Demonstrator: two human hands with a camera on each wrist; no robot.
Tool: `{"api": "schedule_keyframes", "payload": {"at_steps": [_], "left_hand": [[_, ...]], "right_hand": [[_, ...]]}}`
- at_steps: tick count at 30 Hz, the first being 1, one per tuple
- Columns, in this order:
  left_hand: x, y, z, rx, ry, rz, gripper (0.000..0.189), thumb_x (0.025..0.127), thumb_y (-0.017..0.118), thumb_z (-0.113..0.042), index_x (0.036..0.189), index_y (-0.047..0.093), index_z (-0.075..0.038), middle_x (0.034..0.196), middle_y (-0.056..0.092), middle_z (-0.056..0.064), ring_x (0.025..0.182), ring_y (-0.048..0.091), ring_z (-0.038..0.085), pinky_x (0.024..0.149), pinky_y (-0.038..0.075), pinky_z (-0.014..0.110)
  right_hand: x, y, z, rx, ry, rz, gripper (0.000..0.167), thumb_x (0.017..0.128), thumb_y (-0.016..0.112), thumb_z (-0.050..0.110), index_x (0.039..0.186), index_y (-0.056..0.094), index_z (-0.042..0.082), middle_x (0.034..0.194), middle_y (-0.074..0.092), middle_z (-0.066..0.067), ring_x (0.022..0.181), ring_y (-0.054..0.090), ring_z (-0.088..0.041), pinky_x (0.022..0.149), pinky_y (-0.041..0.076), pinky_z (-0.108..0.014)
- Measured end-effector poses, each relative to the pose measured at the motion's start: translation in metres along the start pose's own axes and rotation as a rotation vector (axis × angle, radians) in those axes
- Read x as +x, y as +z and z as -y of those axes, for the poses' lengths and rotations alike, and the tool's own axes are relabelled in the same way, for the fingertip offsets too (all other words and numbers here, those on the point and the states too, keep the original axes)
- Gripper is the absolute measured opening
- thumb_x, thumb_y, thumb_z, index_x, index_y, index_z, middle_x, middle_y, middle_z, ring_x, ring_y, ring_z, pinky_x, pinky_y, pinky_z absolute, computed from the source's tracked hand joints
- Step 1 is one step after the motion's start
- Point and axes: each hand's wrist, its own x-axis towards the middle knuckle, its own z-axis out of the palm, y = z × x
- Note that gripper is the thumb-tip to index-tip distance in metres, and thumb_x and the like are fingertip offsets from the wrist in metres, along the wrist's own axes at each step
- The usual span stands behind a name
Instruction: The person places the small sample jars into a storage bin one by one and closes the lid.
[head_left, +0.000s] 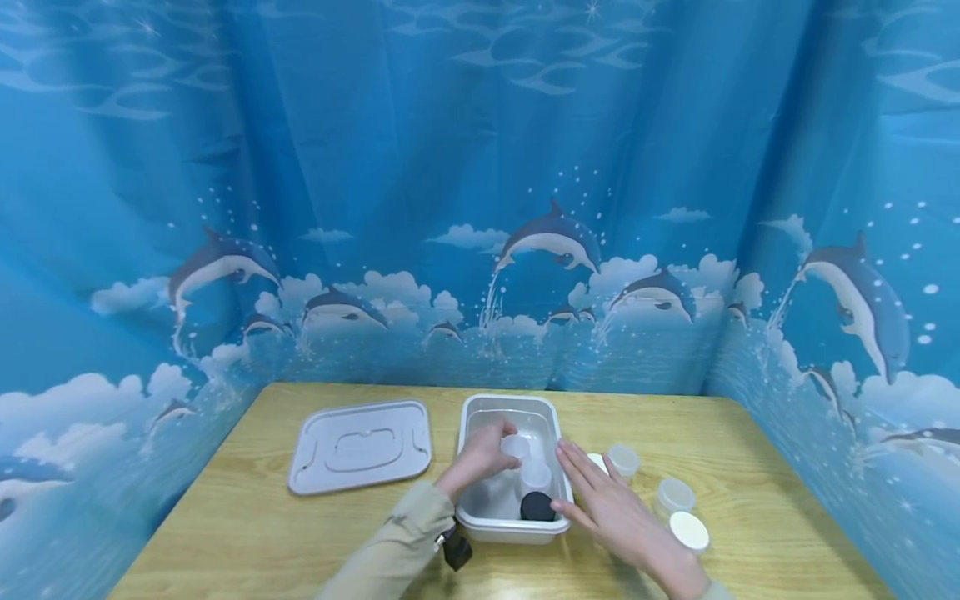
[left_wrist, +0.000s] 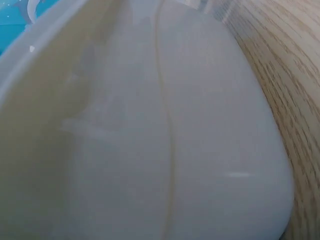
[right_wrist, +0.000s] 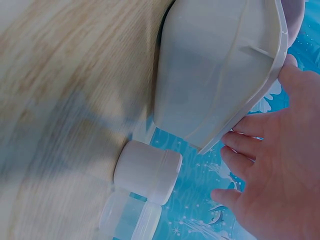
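A white rectangular bin [head_left: 471, 523] stands open on the table. My left hand [head_left: 483, 458] reaches into it and grips a small translucent jar [head_left: 515, 447] between thumb and fingers. Beside that jar stand another translucent jar [head_left: 536, 475] and a black-topped jar [head_left: 537, 507] in the near right corner. My right hand [head_left: 611, 510] has its fingers extended, with fingertips at the bin's right rim, seen also in the right wrist view as an open hand [right_wrist: 280, 145]. The left wrist view shows only the bin's outer wall [left_wrist: 215, 125] and some table; the left hand is hidden there.
Right of the bin are a white jar [right_wrist: 147, 170], a clear jar [head_left: 622, 460], another clear jar [head_left: 675, 495] and a white-lidded jar [head_left: 689, 532]. A flat grey-white lid [head_left: 360, 475] lies left of the bin on the wooden table [head_left: 247, 533]. A dolphin-print curtain [head_left: 420, 208] surrounds the table.
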Motion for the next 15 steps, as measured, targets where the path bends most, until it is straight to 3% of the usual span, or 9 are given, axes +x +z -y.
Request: {"api": "schedule_keyframes", "payload": {"at_steps": [4, 7, 12, 15], "left_hand": [[0.0020, 0.0039, 0.0022, 0.014, 0.004, -0.003, 0.038, 0.080, 0.080, -0.004, 0.114, 0.064, 0.003, 0.112, 0.069, 0.019, 0.105, 0.065, 0.034, 0.093, 0.055, 0.044], [0.0026, 0.0063, 0.0027, -0.033, 0.026, 0.018, 0.036, 0.085, 0.074, -0.002, 0.118, 0.063, 0.006, 0.117, 0.068, 0.023, 0.109, 0.064, 0.038, 0.094, 0.054, 0.047], [0.0012, 0.0080, 0.0019, -0.202, 0.036, 0.128, 0.039, 0.094, 0.061, -0.002, 0.131, 0.056, 0.010, 0.132, 0.060, 0.029, 0.121, 0.059, 0.044, 0.103, 0.050, 0.054], [-0.0005, 0.0073, 0.0016, -0.244, 0.043, 0.185, 0.044, 0.097, 0.057, -0.004, 0.139, 0.051, 0.010, 0.139, 0.056, 0.031, 0.125, 0.057, 0.044, 0.106, 0.047, 0.055]], "right_hand": [[0.0003, 0.0004, 0.0000, -0.007, -0.010, -0.011, 0.068, 0.102, 0.053, 0.049, 0.148, 0.049, 0.000, 0.154, 0.048, -0.013, 0.141, 0.046, -0.031, 0.118, 0.024, -0.055], [0.0004, 0.0005, 0.0003, -0.013, -0.016, -0.017, 0.068, 0.102, 0.052, 0.050, 0.148, 0.049, 0.000, 0.154, 0.048, -0.013, 0.141, 0.046, -0.031, 0.121, 0.019, -0.050], [0.0000, 0.0004, 0.0011, -0.012, -0.030, -0.041, 0.068, 0.102, 0.051, 0.050, 0.147, 0.050, -0.001, 0.152, 0.050, -0.014, 0.139, 0.048, -0.033, 0.123, 0.004, -0.037], [0.0000, 0.0006, 0.0008, -0.018, -0.045, -0.058, 0.068, 0.102, 0.050, 0.051, 0.145, 0.052, -0.002, 0.151, 0.051, -0.015, 0.137, 0.050, -0.034, 0.120, -0.008, -0.026]]}}
